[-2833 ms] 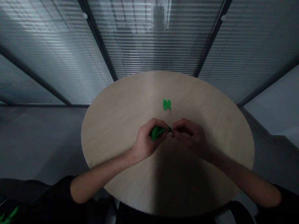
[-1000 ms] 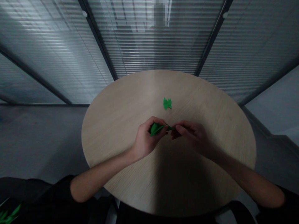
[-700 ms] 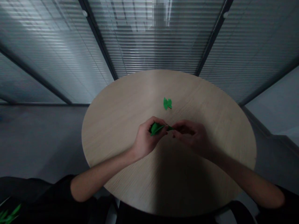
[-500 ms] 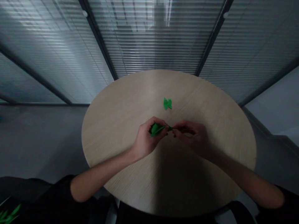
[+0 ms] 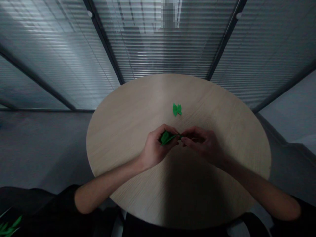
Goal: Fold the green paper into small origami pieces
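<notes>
A folded green paper piece (image 5: 166, 137) is held in the air over the middle of the table. My left hand (image 5: 156, 144) is closed around it, thumb and fingers pinching its narrowing right part. The fingertips of my right hand (image 5: 201, 141) pinch the thin tip of the same paper, close beside the left fingertips. Parts of the paper are hidden by the fingers. Beyond the hands lies a small green butterfly-shaped paper piece (image 5: 177, 109), flat on the tabletop and touched by neither hand.
The round wooden table (image 5: 128, 108) stands against glass panels with blinds (image 5: 163, 52) and dark frames. A dark chair edge shows at the table's front. Green plant leaves (image 5: 11, 227) appear at the lower left. My shadow falls across the near tabletop.
My right fingers have shifted slightly left, nearer the left fingertips. My left hand has moved a little to the right, tilting the green paper slightly. The butterfly-shaped piece has stayed put.
</notes>
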{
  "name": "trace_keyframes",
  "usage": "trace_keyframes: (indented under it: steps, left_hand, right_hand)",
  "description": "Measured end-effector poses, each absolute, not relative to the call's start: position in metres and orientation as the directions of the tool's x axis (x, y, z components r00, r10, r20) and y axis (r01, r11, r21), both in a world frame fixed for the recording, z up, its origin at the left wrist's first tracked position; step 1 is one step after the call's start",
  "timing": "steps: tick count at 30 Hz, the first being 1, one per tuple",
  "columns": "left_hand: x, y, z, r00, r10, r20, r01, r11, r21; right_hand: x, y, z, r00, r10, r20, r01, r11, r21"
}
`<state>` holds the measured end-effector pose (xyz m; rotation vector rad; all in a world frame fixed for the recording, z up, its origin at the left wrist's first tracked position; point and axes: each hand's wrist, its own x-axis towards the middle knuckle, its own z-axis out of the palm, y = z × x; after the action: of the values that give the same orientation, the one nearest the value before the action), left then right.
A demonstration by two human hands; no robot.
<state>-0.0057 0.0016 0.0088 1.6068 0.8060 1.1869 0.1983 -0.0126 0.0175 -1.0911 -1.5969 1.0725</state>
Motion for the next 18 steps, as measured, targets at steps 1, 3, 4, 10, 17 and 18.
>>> trace_keyframes:
  steps: [1, 3, 4, 10, 17, 18]
  left_hand:
    - [-0.0056, 0.0016, 0.0088, 0.317, 0.891, 0.324, -0.025, -0.333, 0.942]
    - [-0.0055, 0.0015, 0.0095, 0.317, 0.893, 0.319, -0.020, -0.330, 0.944]
    - [-0.0054, 0.0014, 0.0100, 0.313, 0.895, 0.318, -0.020, -0.329, 0.944]
    - [-0.0059, 0.0005, 0.0107, 0.308, 0.900, 0.309, -0.028, -0.317, 0.948]
    - [-0.0072, 0.0013, 0.0048, 0.326, 0.895, 0.305, -0.017, -0.317, 0.948]
    - [-0.0075, 0.0015, 0.0041, 0.331, 0.891, 0.310, -0.005, -0.326, 0.945]
  right_hand:
    - [0.1981, -0.0127, 0.0179, -0.208, 0.958, 0.196, 0.182, 0.235, -0.955]
    - [0.1974, -0.0128, 0.0184, -0.202, 0.960, 0.196, 0.168, 0.231, -0.958]
    - [0.1970, -0.0129, 0.0187, -0.196, 0.961, 0.194, 0.155, 0.226, -0.962]
    - [0.1973, -0.0126, 0.0208, -0.158, 0.973, 0.170, 0.115, 0.189, -0.975]
    - [0.1984, -0.0117, 0.0190, -0.205, 0.966, 0.161, 0.101, 0.184, -0.978]
    - [0.1982, -0.0118, 0.0185, -0.213, 0.964, 0.161, 0.099, 0.185, -0.978]
